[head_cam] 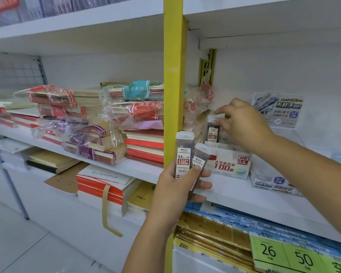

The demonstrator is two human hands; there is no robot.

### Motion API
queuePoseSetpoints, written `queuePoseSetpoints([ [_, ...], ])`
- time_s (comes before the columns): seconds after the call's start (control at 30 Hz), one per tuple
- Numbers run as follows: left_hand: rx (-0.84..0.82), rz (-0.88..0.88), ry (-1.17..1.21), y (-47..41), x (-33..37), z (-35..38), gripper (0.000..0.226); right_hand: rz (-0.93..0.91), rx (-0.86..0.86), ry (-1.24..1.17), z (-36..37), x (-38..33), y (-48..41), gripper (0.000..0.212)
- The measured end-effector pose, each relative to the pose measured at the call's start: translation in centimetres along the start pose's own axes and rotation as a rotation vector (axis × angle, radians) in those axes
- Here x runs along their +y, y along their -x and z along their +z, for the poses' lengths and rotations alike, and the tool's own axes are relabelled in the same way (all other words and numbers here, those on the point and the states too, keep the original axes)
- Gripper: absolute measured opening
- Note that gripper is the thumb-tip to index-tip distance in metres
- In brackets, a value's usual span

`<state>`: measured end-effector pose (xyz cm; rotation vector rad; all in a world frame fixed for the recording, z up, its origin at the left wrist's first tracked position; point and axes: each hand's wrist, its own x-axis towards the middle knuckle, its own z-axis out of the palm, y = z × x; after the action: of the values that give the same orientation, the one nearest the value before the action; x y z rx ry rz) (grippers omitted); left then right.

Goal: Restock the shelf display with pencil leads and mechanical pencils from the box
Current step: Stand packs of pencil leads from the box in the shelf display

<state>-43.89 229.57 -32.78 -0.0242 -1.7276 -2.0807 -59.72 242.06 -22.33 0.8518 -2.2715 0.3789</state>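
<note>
Lead cases going into the shelf display box, head view.

Right hand (242, 123) pinches the white cap of a slim dark plastic lead case (213, 132), which stands upright, long axis vertical, at the back left of the white cardboard display box (227, 163), just under the fingers (221, 110); a straight push down looks enough to seat it. Left hand (177, 190) is lower and nearer the camera, curled round two more matching lead cases (185, 156), upright and slightly fanned, just left of the box, down and left of the right hand. The box sits on a white shelf board (234, 194), right of a yellow upright post (172, 95); plastic-wrapped stacks of red and cream notebooks (138, 125) fill the bay beyond it.
</note>
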Motion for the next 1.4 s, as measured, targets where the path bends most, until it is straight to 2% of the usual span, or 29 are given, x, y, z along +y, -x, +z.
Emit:
queuePoseSetpoints([
  [0.07,-0.012,-0.002,0.006,0.1,0.1,0.1,0.013,0.004,0.015,-0.261,-1.6,-0.9,2.1,0.022],
  [0.17,-0.04,0.006,-0.001,0.3,0.2,0.2,0.013,0.049,-0.128,-0.637,-3.5,-2.6,5.7,0.014],
  [0.27,-0.067,0.011,0.013,0.5,0.5,0.6,0.013,0.133,-0.284,-0.865,-3.7,-3.6,7.5,0.02],
  [0.33,-0.081,0.007,0.024,0.6,0.5,0.9,0.014,0.172,-0.304,-0.946,-3.4,-3.9,7.8,0.018],
  [0.43,-0.085,-0.006,0.036,0.7,0.3,1.0,0.015,0.271,-0.234,-0.973,-3.5,-3.4,7.3,0.015],
  [0.53,-0.067,-0.005,0.008,0.6,0.2,0.6,0.016,0.375,-0.006,-1.02,-4.2,-1.7,5.5,0.014],
  [0.6,-0.051,-0.004,-0.03,0.5,0.1,0.3,0.021,0.331,0.141,-0.945,-4.5,-0.6,4.1,0.016],
  [0.67,-0.03,-0.005,-0.04,0.3,0.1,0.1,0.012,0.232,0.194,-0.795,-4.2,0.0,2.8,0.018],
  [0.7,-0.021,-0.013,-0.035,0.2,0.0,0.0,0.008,0.184,0.19,-0.713,-3.9,0.1,2.2,0.016],
  [0.9,-0.032,-0.059,-0.011,0.0,-0.1,-0.4,0.017,-0.008,0.08,-0.336,-1.5,0.0,0.2,0.013],
  [1.1,-0.026,-0.022,-0.049,0.1,0.0,-0.5,0.021,0.031,-0.073,-0.314,0.3,0.2,-1.2,0.023],
  [1.4,0.004,-0.016,-0.065,0.0,-0.2,-0.6,0.013,0.049,0.027,0.011,2.1,0.8,-1.4,0.019],
])
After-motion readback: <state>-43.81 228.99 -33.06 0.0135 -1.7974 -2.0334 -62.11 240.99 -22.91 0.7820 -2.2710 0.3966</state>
